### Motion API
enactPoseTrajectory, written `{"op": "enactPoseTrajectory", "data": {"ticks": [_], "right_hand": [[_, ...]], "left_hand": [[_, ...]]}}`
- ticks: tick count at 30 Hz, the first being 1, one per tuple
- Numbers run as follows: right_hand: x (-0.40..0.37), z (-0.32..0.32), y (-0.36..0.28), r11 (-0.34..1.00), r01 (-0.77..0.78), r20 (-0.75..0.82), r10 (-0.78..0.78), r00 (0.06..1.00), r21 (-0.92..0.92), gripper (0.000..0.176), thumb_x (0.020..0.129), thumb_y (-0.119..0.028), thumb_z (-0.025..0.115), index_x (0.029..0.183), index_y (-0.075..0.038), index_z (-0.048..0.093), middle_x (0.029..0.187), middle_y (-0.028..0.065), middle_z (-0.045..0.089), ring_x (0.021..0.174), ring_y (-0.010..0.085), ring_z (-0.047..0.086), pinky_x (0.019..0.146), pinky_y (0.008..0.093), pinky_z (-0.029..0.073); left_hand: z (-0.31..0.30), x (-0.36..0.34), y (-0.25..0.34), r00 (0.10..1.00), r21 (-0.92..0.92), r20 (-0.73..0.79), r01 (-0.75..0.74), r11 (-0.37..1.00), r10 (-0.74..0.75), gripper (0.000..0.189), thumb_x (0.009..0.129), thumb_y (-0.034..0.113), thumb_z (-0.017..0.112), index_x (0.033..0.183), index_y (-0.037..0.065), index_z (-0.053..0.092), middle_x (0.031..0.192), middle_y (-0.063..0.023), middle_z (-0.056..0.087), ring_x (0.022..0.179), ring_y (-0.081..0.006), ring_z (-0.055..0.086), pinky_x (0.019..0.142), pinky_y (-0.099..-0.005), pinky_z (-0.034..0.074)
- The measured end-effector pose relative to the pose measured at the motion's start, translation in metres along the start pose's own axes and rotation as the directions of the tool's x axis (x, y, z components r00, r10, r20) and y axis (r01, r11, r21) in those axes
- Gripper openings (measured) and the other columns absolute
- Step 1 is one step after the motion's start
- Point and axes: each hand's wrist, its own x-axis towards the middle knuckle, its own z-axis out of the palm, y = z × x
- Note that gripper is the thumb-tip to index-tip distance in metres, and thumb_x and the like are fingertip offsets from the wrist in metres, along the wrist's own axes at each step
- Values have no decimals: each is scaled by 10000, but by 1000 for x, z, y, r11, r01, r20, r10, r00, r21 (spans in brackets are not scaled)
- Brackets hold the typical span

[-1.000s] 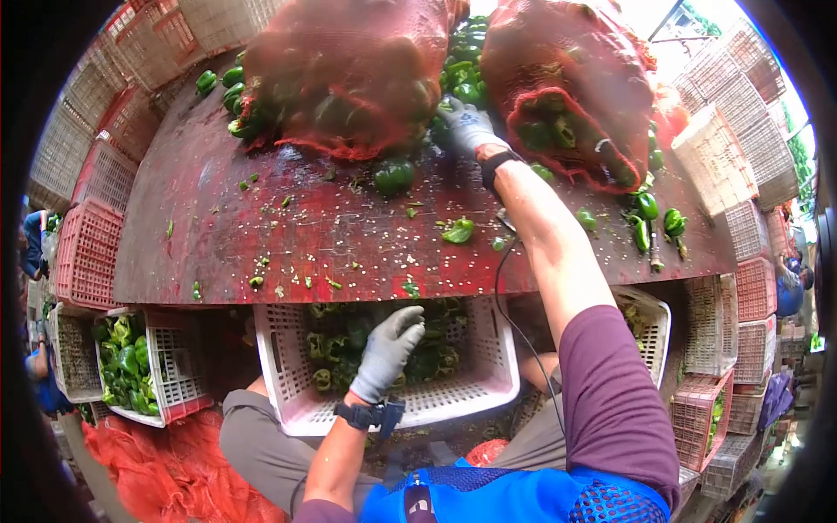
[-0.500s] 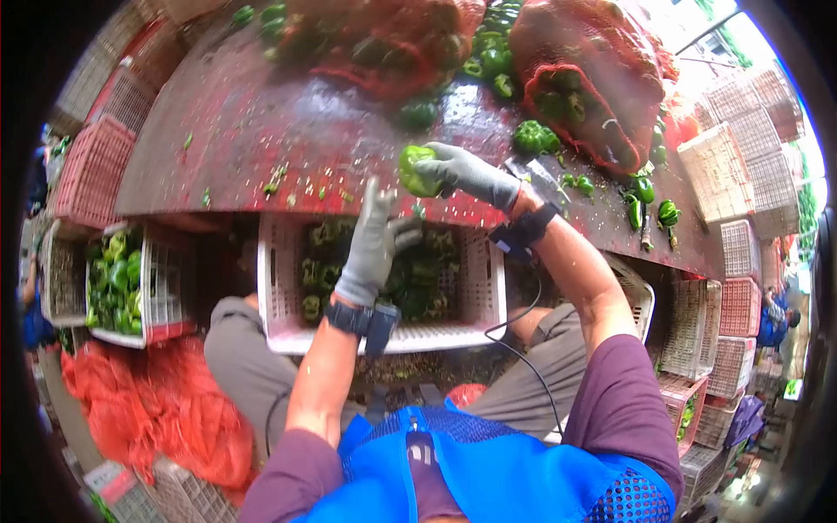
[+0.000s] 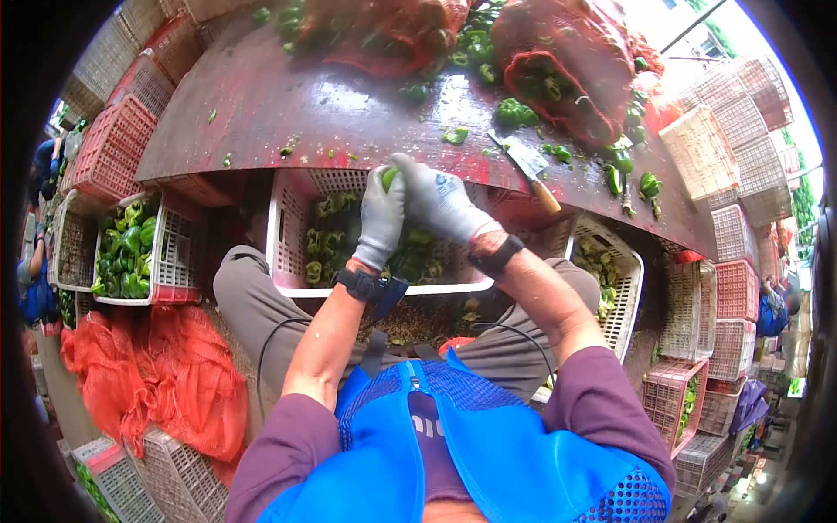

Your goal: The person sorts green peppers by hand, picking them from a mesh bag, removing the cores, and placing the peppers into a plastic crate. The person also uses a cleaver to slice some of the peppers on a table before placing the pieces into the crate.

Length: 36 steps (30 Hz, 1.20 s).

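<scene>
My left hand [image 3: 381, 222], in a grey glove, is closed around a green bell pepper [image 3: 389, 179] above the front edge of the table. My right hand [image 3: 438, 200], gloved too, presses against it from the right with its fingers wrapped over the top. Most of the pepper is hidden by the gloves. Below both hands stands a white crate [image 3: 288, 231] with green peppers [image 3: 331, 231] in it. On the table, a knife [image 3: 527, 166] with a wooden handle lies to the right of my hands. A piece of green pepper [image 3: 455, 135] lies beyond them.
Red mesh sacks of peppers [image 3: 567, 65] stand at the back of the dark table [image 3: 261, 113]. Another crate [image 3: 623, 296] with pepper pieces is by my right knee. A pepper-filled crate [image 3: 174, 253] and red netting [image 3: 157, 375] are at left. Stacked crates [image 3: 737, 131] line the right.
My right hand has come down and left with the pepper, meeting my left hand, which was open and now closes on it. The view has shifted; the knife shows more clearly.
</scene>
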Motion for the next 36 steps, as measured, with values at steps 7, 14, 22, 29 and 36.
{"op": "enactPoseTrajectory", "data": {"ticks": [7,14,22,29,36], "right_hand": [[-22,7,-19,996,55,-11,-55,998,74,575,839,-77,632,1388,-154,477,930,205,650,841,393,663,731,452,542],[-38,8,11,503,-482,578,-45,814,717,818,780,-24,542,1551,-213,342,878,62,625,762,128,563,707,309,498],[-87,-69,87,979,-194,418,202,886,-63,671,817,-145,601,1463,-219,436,964,207,678,887,372,679,772,467,532],[-197,-165,186,714,-539,96,637,765,-446,499,837,-135,579,1332,-198,551,1028,205,665,937,408,652,816,495,522],[-257,-156,225,632,-612,21,704,710,-476,481,849,-183,588,1327,-135,557,1175,257,617,1063,423,613,914,482,497]], "left_hand": [[-8,-16,-14,994,-93,81,80,992,-72,328,1046,356,476,1039,42,569,892,-59,613,785,-115,573,694,-311,493],[-10,-31,-66,935,147,198,268,952,-294,306,1006,346,553,1056,53,628,898,-86,688,795,-168,654,681,-324,525],[-1,57,-12,938,766,325,-335,549,118,713,830,483,727,1409,172,450,1356,-169,500,1113,-345,622,901,-459,518],[67,227,0,919,862,376,-393,322,115,624,836,443,710,1381,224,500,1345,-149,528,1134,-363,609,894,-467,521],[72,285,-16,867,571,498,-347,744,22,476,927,378,593,1352,170,545,1144,-158,688,1034,-292,674,894,-390,536]]}}
